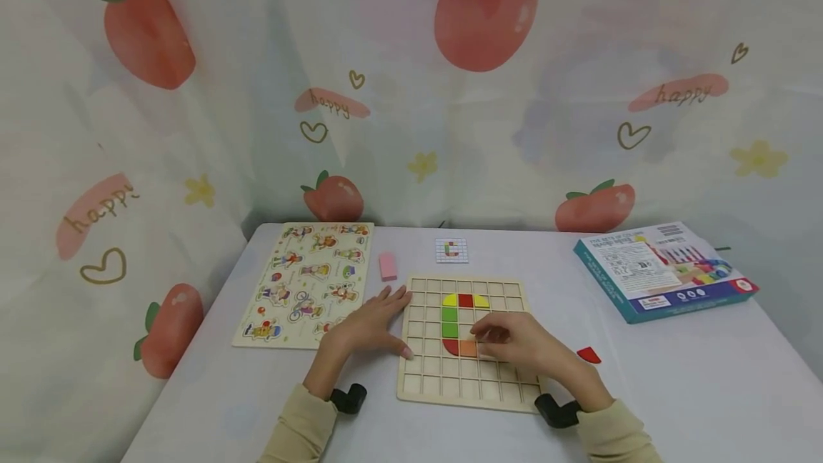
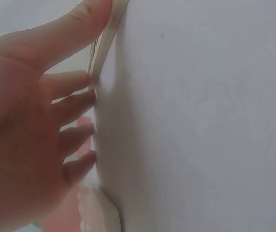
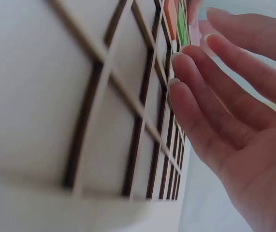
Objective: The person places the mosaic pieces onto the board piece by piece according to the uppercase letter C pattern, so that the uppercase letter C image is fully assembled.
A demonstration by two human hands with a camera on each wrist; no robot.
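Note:
A wooden grid board (image 1: 508, 384) lies on the table, also filling much of the right wrist view. In its cells, yellow, red, green and orange pieces make a C-like shape. My left hand (image 1: 363, 327) rests at the board's left edge, fingers spread and thumb on the rim. Over the grid, beside the orange square (image 1: 468, 349), my right hand (image 1: 527, 341) bends its fingers loosely. Its fingertips (image 3: 175, 82) come down at the board, and no piece shows between them. A loose red piece (image 1: 589, 355) lies right of the board.
Behind the board are a small pattern card (image 1: 452, 251) and a pink block (image 1: 388, 266). A picture puzzle board (image 1: 315, 270) lies to the left, partly behind my left hand. A flat toy box (image 1: 662, 270) sits at the back right. Patterned cloth hangs behind the table.

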